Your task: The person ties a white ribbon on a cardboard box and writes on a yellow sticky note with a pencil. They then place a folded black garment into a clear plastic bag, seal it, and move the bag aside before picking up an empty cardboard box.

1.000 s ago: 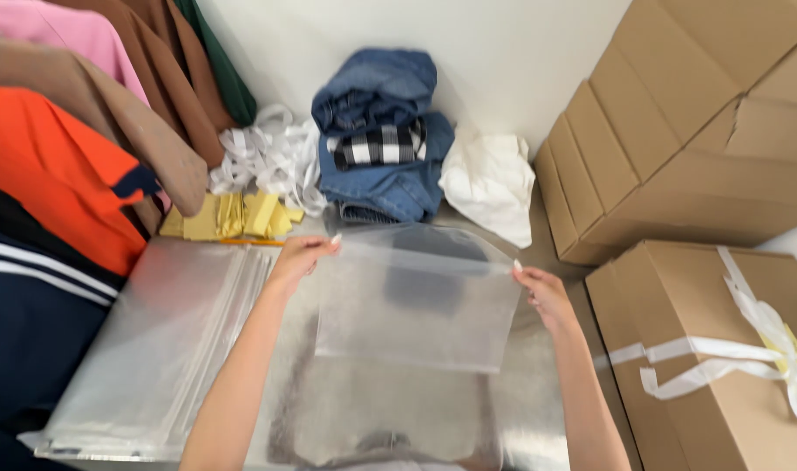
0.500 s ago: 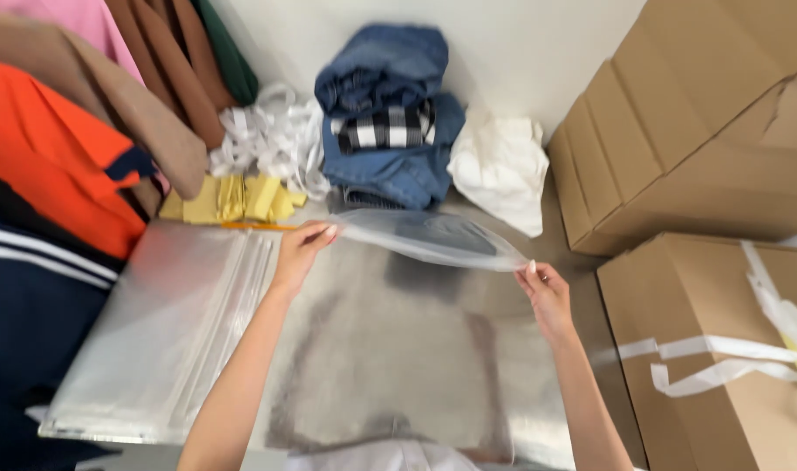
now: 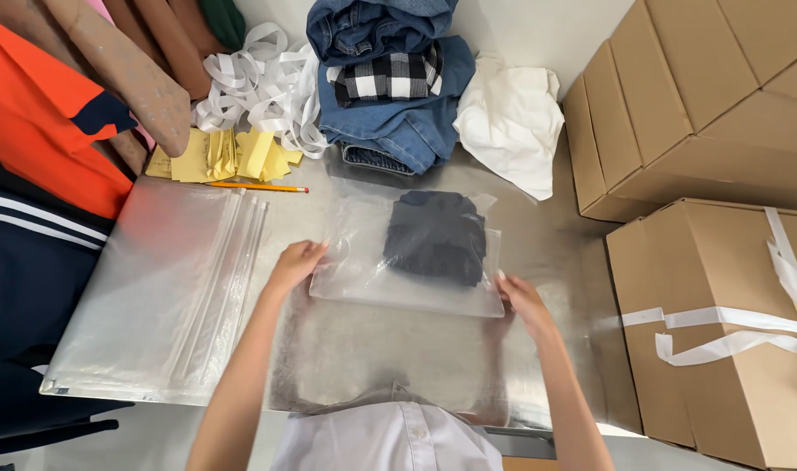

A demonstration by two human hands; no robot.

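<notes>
The left hand (image 3: 296, 264) grips the near left corner of a clear plastic bag (image 3: 390, 288), fingers curled closed over its edge; the right hand (image 3: 522, 303) pinches the near right corner in the same manner, fingers closed on the film. The bag lies flat on the metal tabletop (image 3: 398, 366), stretched between the two hands, and contains a folded dark garment (image 3: 438, 235) seated toward the far side of the bag, just beyond the right hand. To the left of the left hand lies a stack of empty clear bags (image 3: 163, 288); beyond it lie a pencil (image 3: 259, 187), yellow slips (image 3: 224, 157) and a tangle of white strapping (image 3: 259, 87). Beyond both hands sit folded jeans (image 3: 398, 131) and a white cloth (image 3: 510, 122); cardboard boxes (image 3: 704, 105) stand to the right of the right hand. Judged step: the garment is inside and the bag's near edge is being held for closing. The next move appears to call for keeping the edge taut and level between the hands, with the film pressed flat so that no air pocket or crease sits along the edge
</notes>
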